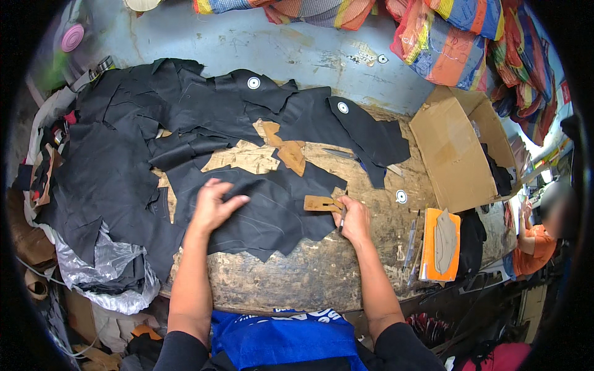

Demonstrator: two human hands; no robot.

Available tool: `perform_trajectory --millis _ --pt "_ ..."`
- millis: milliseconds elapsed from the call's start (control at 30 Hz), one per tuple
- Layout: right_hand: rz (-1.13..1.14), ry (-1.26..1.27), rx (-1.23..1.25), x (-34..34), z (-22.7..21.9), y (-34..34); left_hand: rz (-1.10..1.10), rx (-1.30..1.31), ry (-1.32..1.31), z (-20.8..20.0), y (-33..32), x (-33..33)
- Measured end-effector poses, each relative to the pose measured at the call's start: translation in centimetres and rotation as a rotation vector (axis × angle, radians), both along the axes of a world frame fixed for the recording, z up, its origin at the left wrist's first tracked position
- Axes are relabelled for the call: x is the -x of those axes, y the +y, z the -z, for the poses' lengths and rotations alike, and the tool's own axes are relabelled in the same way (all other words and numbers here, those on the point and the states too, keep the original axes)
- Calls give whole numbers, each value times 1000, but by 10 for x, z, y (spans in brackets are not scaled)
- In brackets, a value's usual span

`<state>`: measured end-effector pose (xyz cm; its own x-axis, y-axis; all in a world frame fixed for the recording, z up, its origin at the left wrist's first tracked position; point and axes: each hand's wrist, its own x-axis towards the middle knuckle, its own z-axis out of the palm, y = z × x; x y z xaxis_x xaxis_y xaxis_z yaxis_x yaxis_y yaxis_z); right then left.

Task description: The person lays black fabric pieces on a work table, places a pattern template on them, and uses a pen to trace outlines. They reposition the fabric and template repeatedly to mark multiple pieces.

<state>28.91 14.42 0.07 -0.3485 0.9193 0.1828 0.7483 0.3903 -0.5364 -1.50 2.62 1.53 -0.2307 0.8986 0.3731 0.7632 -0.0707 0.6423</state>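
A large irregular sheet of black leather (266, 207) lies in front of me, with faint light outlines drawn on it. Over its middle my left hand (213, 207) is open, thumb and fingers apart; whether it touches the leather I cannot tell. My right hand (355, 221), at the sheet's right edge, is closed around a dark pen (342, 221) and the end of a small brown pattern piece (317, 203) with a slot in it. Farther back, more brown pattern pieces (291, 156) lie on the worn wooden table (272, 281).
More black leather (93, 167) is heaped left, with clear plastic (120, 272) at its front. To the right stand an open cardboard box (455, 154) and an orange notebook (440, 272) with a grey pattern on top. Scissors (339, 153) lie farther back. Another person (537, 247) sits at far right.
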Motion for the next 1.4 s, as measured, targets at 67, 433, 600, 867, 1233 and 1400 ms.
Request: perform_trajectory --millis 67,433,600,867,1233,1400 --pt "-7 54 42 -8 4 3 -121 147 -337 -10 -18 27" --pt "-86 289 22 -34 26 18 -40 -116 -612 -51 -38 34" --pt "-40 363 55 -33 27 16 263 -34 -348 -87 -26 -3" --pt "-203 901 205 -24 19 4 184 356 254 -35 40 -80" --pt "-608 -48 -284 34 2 -56 -867 -494 134 -7 52 -1" --pt "-528 -1 -301 52 2 -27 -1289 152 -406 9 21 102"
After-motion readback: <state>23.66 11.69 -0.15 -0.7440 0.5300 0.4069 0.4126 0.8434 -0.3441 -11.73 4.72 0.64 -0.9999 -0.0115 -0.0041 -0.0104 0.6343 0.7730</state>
